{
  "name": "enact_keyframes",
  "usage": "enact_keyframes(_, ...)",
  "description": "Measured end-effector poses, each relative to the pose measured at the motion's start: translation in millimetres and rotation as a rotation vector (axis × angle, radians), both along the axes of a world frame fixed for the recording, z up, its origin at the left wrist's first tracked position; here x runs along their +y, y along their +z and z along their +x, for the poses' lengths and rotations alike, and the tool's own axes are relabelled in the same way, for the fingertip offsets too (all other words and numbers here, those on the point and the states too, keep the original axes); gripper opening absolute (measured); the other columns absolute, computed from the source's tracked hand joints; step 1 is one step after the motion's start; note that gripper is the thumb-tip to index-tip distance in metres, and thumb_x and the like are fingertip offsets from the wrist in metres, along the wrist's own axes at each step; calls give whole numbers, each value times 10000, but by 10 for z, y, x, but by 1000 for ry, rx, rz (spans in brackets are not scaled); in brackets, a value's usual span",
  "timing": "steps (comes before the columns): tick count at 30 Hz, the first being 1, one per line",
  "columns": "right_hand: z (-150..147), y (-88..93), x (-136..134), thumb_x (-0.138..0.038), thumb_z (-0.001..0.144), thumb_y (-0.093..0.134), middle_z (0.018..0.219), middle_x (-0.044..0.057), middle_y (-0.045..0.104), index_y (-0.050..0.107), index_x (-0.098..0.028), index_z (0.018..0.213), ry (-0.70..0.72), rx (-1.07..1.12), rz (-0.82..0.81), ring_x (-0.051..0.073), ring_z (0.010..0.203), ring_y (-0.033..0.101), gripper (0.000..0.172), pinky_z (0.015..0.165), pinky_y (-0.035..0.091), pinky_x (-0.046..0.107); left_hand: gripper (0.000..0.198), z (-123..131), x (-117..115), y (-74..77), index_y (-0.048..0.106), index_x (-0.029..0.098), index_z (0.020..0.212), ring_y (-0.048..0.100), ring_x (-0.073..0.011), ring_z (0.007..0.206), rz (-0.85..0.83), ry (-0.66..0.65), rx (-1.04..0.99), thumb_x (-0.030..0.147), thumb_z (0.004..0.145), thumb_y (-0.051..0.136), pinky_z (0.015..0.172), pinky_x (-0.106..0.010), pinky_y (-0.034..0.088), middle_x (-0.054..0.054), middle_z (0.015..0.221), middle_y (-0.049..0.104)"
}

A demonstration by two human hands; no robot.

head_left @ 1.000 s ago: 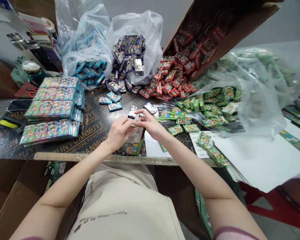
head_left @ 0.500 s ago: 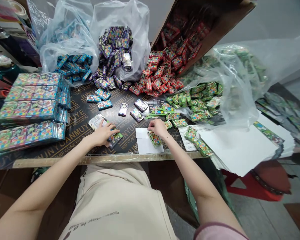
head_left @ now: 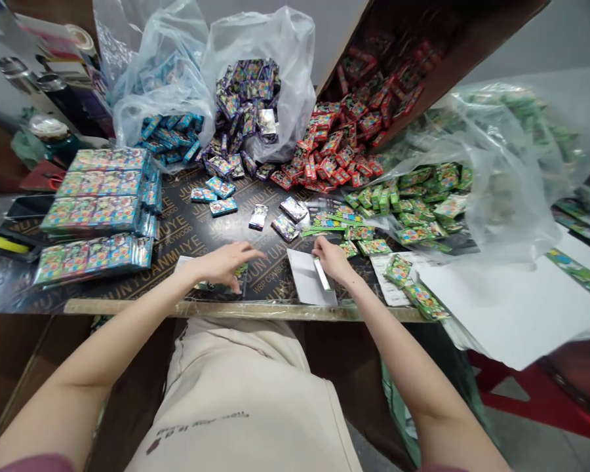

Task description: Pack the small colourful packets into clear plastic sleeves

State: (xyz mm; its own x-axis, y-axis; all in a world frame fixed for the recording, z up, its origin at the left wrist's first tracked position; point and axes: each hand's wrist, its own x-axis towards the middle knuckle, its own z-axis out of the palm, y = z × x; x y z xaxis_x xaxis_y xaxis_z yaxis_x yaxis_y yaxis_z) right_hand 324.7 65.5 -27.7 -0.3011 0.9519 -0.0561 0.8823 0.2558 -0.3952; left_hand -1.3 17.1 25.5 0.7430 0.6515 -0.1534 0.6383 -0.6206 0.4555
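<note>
My right hand (head_left: pixel 332 259) pinches a small green box (head_left: pixel 323 275), which is tipped on its edge so a pale side shows. Beneath the box lies a folded white card (head_left: pixel 303 279), its left part lifted at a slant. My left hand (head_left: pixel 226 263) hovers with fingers spread and nothing in them. Under it, partly hidden, is a flat green and dark printed piece (head_left: pixel 243 274). Beyond the hands lie loose purple boxes (head_left: pixel 285 227) and some blue boxes (head_left: pixel 223 206). Green printed strips (head_left: pixel 327 223) are just past my right hand.
Stacks of wrapped box packs (head_left: pixel 93 203) stand at left. Along the back are bags of blue boxes (head_left: pixel 172 137) and purple boxes (head_left: pixel 248 92), plus a carton (head_left: pixel 452 59) spilling red boxes (head_left: pixel 324 151). Green boxes (head_left: pixel 417 203) and white sheets (head_left: pixel 511 308) lie at right.
My left hand has lifted from the printed piece and opened. My right hand has tipped the green box from lying flat onto its edge. The whole view has shifted slightly.
</note>
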Motion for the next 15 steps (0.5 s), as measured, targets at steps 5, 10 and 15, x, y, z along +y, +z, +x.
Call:
enact_keyframes(5, -16, -6, 43, -195, 796, 453, 658, 28, 600, 420, -233, 729, -95, 283, 0, 187, 618, 548, 83, 620, 379, 286, 851, 47, -62, -198, 464, 227, 1321, 533, -328, 1099, -27, -8, 257, 294, 566, 850, 879, -386, 416, -147, 1221, 535)
enact_keyframes(10, -236, 294, -74, -273, 793, 543, 722, 32, 605, 529, -213, 711, -199, 519, 323, 189, 686, 547, 102, 676, 424, 323, 519, 78, -9, -138, 646, 198, 1010, 622, -232, 800, -246, 33, 151, 244, 533, 848, 683, -288, 451, -56, 936, 635)
enact_keyframes(15, -578, 753, -250, -319, 777, 661, 726, 8, 610, 590, -205, 741, -305, 852, 544, 180, 712, 587, 140, 711, 462, 339, 234, -66, 42, 269, 709, 204, 893, 622, -175, 790, -178, 252, -512, 153, 668, 747, 755, -289, 466, -19, 842, 662)
